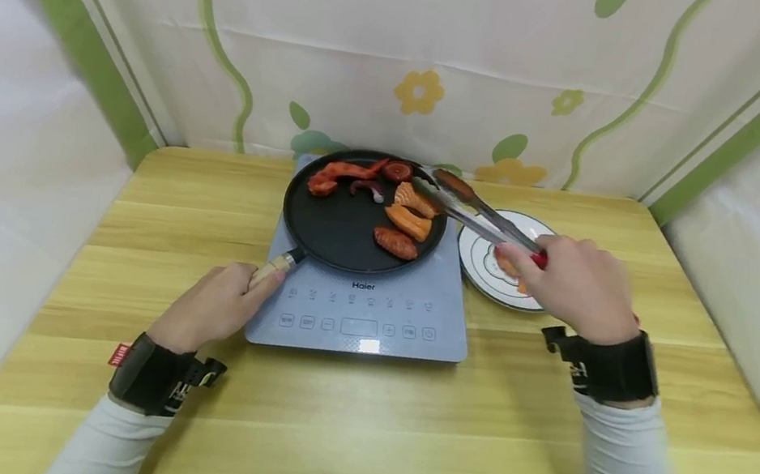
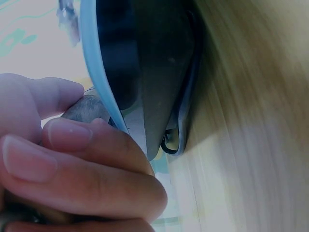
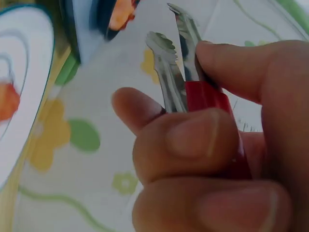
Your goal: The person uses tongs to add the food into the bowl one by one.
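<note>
My left hand (image 1: 213,309) grips the light wooden handle (image 1: 272,268) of a round black frying pan (image 1: 331,221). In the left wrist view its fingers (image 2: 96,179) curl round the handle. My right hand (image 1: 582,290) holds metal tongs (image 1: 482,219) with red grips (image 3: 212,104). The tong tips hover over the pan's right rim, parted, with nothing seen between them. In the pan lie a long red piece (image 1: 341,174), a round red slice (image 1: 398,171), a purple tentacle (image 1: 367,187), a striped salmon piece (image 1: 415,199), an orange piece (image 1: 408,222) and a brown chicken wing (image 1: 395,243).
Beneath the pan is a grey Haier induction cooker (image 1: 357,340) on a wooden table (image 1: 350,437). A white plate (image 1: 471,260) with orange food pieces (image 1: 507,263) stands to its right, partly hidden by the right hand. Patterned cloth (image 1: 352,77) hangs behind the table.
</note>
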Demonstrator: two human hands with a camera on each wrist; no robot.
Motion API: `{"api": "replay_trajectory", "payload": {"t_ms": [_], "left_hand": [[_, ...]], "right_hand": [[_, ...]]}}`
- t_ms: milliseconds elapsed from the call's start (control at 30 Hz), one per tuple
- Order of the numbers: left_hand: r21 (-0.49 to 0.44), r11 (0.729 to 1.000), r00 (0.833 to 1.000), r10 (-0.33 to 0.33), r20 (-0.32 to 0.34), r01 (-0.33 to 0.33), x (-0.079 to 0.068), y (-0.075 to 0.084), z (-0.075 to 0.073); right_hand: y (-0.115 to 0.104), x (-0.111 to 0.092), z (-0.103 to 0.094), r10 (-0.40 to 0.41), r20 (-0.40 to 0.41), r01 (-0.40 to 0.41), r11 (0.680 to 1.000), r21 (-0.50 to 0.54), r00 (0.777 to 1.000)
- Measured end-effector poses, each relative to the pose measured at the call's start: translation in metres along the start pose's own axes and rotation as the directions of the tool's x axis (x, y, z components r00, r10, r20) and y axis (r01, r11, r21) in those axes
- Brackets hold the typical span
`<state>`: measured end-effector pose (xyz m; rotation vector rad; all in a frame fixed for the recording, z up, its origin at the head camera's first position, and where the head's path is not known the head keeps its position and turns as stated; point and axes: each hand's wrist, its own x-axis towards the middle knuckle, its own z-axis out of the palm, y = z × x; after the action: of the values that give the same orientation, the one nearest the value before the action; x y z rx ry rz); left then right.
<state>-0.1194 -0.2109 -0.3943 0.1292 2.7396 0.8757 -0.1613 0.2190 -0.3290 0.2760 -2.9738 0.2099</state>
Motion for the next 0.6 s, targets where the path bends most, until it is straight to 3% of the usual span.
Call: {"api": "replay_trajectory", "payload": {"t_ms": [333, 600], "left_hand": [[0.021, 1.0, 1.0, 0.017, -0.017, -0.017, 0.001, 0.0, 0.0], [0.029, 0.999, 1.0, 0.014, -0.006, -0.013, 0.004, -0.002, 0.002]], "right_hand": [[0.056, -0.04, 0.001, 0.066, -0.055, -0.071, 0.994, -0.083, 0.996], [0.079, -0.059, 0.002, 0.144, -0.024, -0.145, 0.984, -0.104, 0.989]]}}
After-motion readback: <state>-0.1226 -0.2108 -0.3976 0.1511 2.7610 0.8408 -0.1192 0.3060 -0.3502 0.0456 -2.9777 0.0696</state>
